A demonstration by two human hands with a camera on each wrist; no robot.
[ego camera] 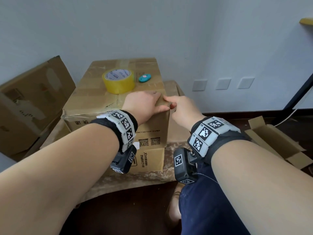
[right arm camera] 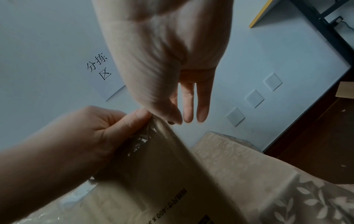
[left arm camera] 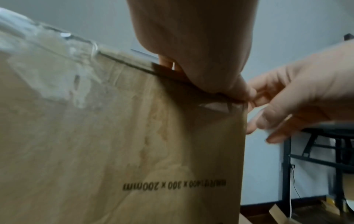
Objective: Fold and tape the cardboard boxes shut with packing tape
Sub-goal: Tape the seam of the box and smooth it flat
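Observation:
A closed cardboard box [ego camera: 100, 102] stands on a second box [ego camera: 150, 160]; old clear tape is wrinkled along its edges [left arm camera: 57, 72]. On its top lie a yellow roll of packing tape [ego camera: 118, 81] and a small teal cutter [ego camera: 144, 77]. My left hand [ego camera: 149, 103] lies flat on the near right top corner, with its thumb [right arm camera: 140, 116] pressing the taped edge. Beside that corner my right hand [ego camera: 172, 103] has straight fingers [right arm camera: 188, 106], and its thumb tip touches the corner next to the left thumb. Neither hand holds anything.
Both boxes sit on a low table with a leaf-patterned cloth [ego camera: 171, 150] against the wall. More boxes [ego camera: 30, 102] lean at the left. An open box [ego camera: 277, 143] lies on the dark floor at the right, near a black table leg [ego camera: 298, 92].

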